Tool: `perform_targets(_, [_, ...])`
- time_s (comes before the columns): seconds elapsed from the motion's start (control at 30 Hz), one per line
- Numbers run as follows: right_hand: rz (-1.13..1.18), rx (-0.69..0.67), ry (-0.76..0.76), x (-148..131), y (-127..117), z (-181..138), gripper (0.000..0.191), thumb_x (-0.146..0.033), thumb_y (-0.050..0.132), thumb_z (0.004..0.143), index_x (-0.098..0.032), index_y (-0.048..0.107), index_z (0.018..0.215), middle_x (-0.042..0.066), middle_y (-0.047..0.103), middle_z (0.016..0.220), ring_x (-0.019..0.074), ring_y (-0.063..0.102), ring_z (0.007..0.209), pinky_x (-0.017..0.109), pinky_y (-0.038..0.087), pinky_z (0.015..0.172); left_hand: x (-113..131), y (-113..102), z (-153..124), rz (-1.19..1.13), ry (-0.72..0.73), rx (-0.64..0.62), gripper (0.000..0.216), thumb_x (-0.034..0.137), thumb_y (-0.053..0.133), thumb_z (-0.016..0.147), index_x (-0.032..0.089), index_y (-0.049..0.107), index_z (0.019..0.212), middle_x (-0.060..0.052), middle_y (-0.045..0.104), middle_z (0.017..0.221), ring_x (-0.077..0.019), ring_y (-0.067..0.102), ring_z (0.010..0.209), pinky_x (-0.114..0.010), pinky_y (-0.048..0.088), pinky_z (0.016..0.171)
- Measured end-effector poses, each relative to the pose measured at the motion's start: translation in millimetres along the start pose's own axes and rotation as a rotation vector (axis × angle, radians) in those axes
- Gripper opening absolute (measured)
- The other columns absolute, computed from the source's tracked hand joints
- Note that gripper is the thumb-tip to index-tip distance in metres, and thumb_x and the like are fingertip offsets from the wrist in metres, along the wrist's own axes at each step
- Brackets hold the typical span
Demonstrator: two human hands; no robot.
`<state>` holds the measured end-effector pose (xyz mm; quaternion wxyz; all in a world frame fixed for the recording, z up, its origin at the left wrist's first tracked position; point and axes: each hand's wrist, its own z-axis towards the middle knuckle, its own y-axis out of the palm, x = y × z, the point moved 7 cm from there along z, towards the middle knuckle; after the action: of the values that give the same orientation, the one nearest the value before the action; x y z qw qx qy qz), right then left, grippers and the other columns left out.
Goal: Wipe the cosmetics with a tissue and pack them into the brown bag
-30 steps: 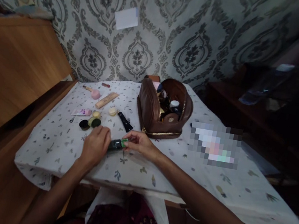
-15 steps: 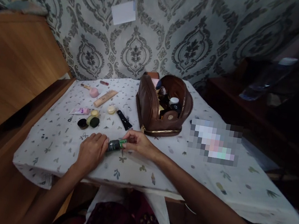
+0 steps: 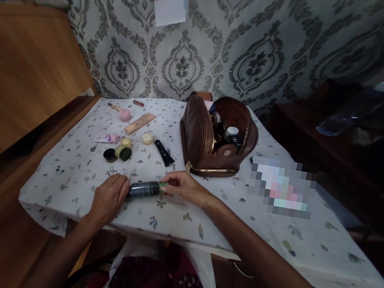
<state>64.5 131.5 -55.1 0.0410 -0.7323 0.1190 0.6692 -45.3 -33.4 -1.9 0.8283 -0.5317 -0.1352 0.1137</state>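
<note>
A dark cylindrical bottle [image 3: 142, 190] lies sideways just over the patterned cloth, held between both hands. My left hand [image 3: 108, 200] is closed round its left end. At the other end, my right hand [image 3: 185, 186] pinches a small green piece [image 3: 163, 185], perhaps a cap, which the fingers partly hide. Beyond the hands lie a black squeeze tube [image 3: 164, 153] and a small cream-coloured jar [image 3: 147, 138]. An open brown cosmetics bag [image 3: 197, 135], filled with containers, stands behind my right hand.
Dark and yellowish lidded pots [image 3: 110, 155], a white-and-pink tube [image 3: 106, 138], a beige tube [image 3: 140, 123] and a pink round-headed item [image 3: 124, 114] lie at the back left. A wooden cabinet [image 3: 21, 66] borders the left side. A blurred-out object [image 3: 280, 186] lies right.
My left hand has shifted left along the bottle, so more of its dark body shows between the hands. Less green shows at my right fingers. The view has tilted slightly.
</note>
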Motion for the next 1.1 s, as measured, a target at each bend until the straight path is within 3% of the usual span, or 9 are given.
perform_targets(0.23, [0.0, 0.044, -0.055, -3, -1, 0, 0.046, -0.051, 0.083, 0.059, -0.015, 0.068, 0.084, -0.003, 0.063, 0.063, 0.0096, 0.054, 0.056, 0.023, 0.042, 0.055, -8, -4, 6, 0.117, -0.043, -0.084, 0.033, 0.028, 0.034, 0.099, 0.021, 0.053, 0.073, -0.003, 0.061, 0.07, -0.0192, 0.06, 0.069, -0.029, 0.038, 0.061])
perform_targets(0.33, [0.002, 0.049, -0.076, -3, -2, 1, 0.045, -0.049, 0.084, 0.059, -0.015, 0.068, 0.085, -0.005, 0.058, 0.06, 0.0085, 0.05, 0.054, 0.022, 0.039, 0.054, -2, -14, 17, 0.161, -0.03, -0.05, 0.03, 0.026, 0.039, 0.096, 0.021, 0.054, 0.07, -0.003, 0.061, 0.068, -0.0192, 0.06, 0.068, -0.029, 0.037, 0.06])
perform_targets(0.5, [-0.001, 0.029, -0.11, -6, 0, 1, 0.046, -0.048, 0.084, 0.058, -0.015, 0.066, 0.085, -0.005, 0.057, 0.063, 0.0081, 0.048, 0.054, 0.021, 0.037, 0.053, 40, -21, 36, 0.024, 0.079, 0.047, 0.026, 0.022, 0.037, 0.096, 0.019, 0.06, 0.084, -0.006, 0.064, 0.08, -0.0208, 0.061, 0.08, -0.031, 0.044, 0.07])
perform_targets(0.6, [-0.013, 0.027, -0.142, -11, 0, 0, 0.047, -0.047, 0.085, 0.055, -0.016, 0.064, 0.083, -0.005, 0.058, 0.065, 0.0087, 0.05, 0.057, 0.022, 0.04, 0.056, 70, -7, 40, -0.057, 0.181, -0.022, 0.025, 0.021, 0.035, 0.099, 0.018, 0.059, 0.104, -0.007, 0.065, 0.089, -0.0213, 0.061, 0.088, -0.033, 0.047, 0.078])
perform_targets(0.7, [-0.031, 0.023, -0.165, -14, 1, -2, 0.045, -0.046, 0.087, 0.053, -0.017, 0.064, 0.078, -0.006, 0.058, 0.064, 0.0094, 0.051, 0.058, 0.022, 0.042, 0.057, 81, 8, 36, 0.005, 0.209, -0.103, 0.024, 0.028, 0.037, 0.101, 0.018, 0.057, 0.109, -0.007, 0.066, 0.091, -0.0221, 0.062, 0.087, -0.035, 0.049, 0.079])
perform_targets(0.9, [-0.045, 0.016, -0.17, -15, 3, -3, 0.041, -0.043, 0.087, 0.055, -0.016, 0.067, 0.08, -0.003, 0.062, 0.068, 0.0099, 0.052, 0.06, 0.022, 0.041, 0.055, 53, 5, 16, 0.116, 0.198, -0.136, 0.031, 0.049, 0.048, 0.096, 0.02, 0.056, 0.103, -0.008, 0.066, 0.091, -0.0235, 0.063, 0.086, -0.033, 0.05, 0.073])
perform_targets(1.1, [-0.032, 0.018, -0.133, -10, 1, -1, 0.047, -0.044, 0.086, 0.057, -0.015, 0.069, 0.089, -0.004, 0.06, 0.067, 0.0094, 0.051, 0.059, 0.022, 0.042, 0.055, 16, 2, -9, 0.111, 0.137, -0.143, 0.035, 0.046, 0.06, 0.09, 0.021, 0.052, 0.112, -0.008, 0.065, 0.1, -0.0255, 0.063, 0.094, -0.033, 0.05, 0.07])
